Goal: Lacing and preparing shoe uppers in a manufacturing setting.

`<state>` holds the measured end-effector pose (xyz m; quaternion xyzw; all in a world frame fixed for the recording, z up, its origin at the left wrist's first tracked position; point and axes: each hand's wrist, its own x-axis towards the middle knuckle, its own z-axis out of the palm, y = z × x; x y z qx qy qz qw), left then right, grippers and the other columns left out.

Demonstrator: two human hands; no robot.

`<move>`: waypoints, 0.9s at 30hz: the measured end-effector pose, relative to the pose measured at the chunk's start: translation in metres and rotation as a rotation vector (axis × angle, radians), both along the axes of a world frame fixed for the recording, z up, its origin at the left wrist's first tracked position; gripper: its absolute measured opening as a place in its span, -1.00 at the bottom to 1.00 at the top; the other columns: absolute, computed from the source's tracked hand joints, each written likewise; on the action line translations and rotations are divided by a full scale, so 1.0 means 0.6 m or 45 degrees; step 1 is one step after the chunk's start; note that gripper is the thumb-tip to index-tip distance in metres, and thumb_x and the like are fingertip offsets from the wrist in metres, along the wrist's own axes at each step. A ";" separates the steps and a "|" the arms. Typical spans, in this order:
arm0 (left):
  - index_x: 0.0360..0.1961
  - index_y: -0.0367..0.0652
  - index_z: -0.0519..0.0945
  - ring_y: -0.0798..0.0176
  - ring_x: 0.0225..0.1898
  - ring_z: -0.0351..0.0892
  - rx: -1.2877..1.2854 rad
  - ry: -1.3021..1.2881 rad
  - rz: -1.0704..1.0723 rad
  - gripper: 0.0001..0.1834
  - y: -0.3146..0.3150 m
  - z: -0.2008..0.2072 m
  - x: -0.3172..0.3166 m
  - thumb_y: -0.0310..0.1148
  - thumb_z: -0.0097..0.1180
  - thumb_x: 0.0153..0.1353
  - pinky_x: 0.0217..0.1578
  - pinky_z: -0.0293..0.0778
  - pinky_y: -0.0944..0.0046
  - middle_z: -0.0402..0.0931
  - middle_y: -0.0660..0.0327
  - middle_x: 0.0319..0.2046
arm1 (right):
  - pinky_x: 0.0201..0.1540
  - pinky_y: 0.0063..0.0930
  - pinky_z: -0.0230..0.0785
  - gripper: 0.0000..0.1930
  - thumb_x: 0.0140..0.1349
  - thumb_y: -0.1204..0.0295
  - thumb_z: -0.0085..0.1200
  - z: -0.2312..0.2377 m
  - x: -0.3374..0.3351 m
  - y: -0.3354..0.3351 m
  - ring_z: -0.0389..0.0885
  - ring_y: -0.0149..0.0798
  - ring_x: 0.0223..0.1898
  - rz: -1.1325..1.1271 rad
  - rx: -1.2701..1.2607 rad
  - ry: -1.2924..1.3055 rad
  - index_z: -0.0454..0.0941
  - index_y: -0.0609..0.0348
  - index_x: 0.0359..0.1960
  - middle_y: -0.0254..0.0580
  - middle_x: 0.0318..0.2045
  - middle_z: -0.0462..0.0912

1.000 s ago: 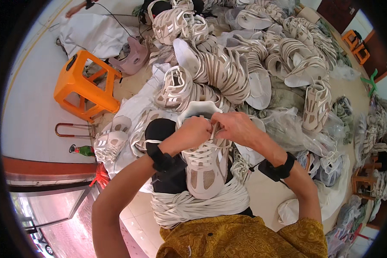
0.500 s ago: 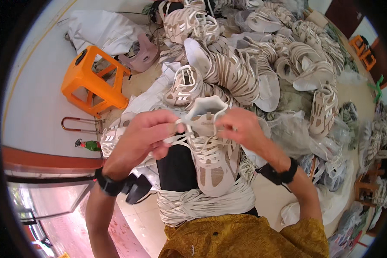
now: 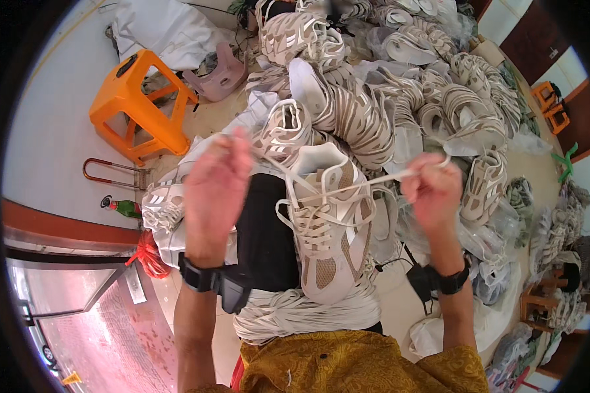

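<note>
A beige and white sneaker (image 3: 331, 252) rests on my lap, toe toward me, beside my black-clad thigh (image 3: 263, 229). Its pale flat shoelace (image 3: 380, 179) runs through the eyelets, with loose loops at both sides. My right hand (image 3: 434, 190) is closed on one lace end, stretched taut out to the right of the shoe. Over on the left, my left hand (image 3: 217, 180) is raised and slightly blurred, its fingers pinched on the other end, which slants up from the tongue. A thick bundle of off-white laces (image 3: 308, 314) lies across my lap.
Beyond the shoe spreads a heap of similar sneakers (image 3: 354, 121), many nested in rows. An orange plastic stool (image 3: 134, 111) stands at the left, near a green bottle (image 3: 126, 207) and a red plastic bag (image 3: 151, 255). Clear plastic bags (image 3: 485, 236) lie at the right.
My hands have moved apart from close together over the shoe's tongue, the left up and outward, the right outward. The lace between them has been drawn out long.
</note>
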<state>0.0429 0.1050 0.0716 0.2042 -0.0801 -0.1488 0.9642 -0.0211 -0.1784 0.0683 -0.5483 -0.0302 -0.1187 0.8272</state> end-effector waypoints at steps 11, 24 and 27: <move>-0.32 -0.39 0.40 0.23 -0.17 0.41 0.267 0.087 0.800 -0.87 0.246 -0.105 0.104 -0.53 -0.09 0.13 0.00 0.33 0.30 0.42 0.07 -0.30 | -0.67 -0.61 0.09 -0.83 0.13 0.41 -0.07 -0.062 0.014 -0.146 0.31 -0.42 -0.69 -0.111 0.283 0.090 0.45 0.28 -0.36 -0.31 -0.65 0.43; -0.18 -0.32 0.34 0.43 -0.38 0.35 0.488 0.223 0.829 -0.78 0.171 -0.080 0.080 -0.49 -0.06 0.14 -0.35 0.32 0.50 0.36 0.25 -0.38 | -0.68 -0.71 0.08 -0.80 0.12 0.42 -0.05 -0.081 -0.012 -0.249 0.32 -0.48 -0.63 -0.519 -0.157 0.232 0.42 0.36 -0.34 -0.22 -0.52 0.47; -0.20 -0.33 0.34 0.48 -0.47 0.27 0.314 0.174 0.721 -0.80 0.201 -0.102 0.091 -0.51 -0.07 0.14 -0.44 0.27 0.52 0.34 0.26 -0.41 | -0.69 -0.71 0.07 -0.81 0.18 0.40 -0.11 -0.083 -0.010 -0.248 0.26 -0.49 -0.67 -0.434 0.321 0.188 0.40 0.30 -0.29 -0.22 -0.49 0.48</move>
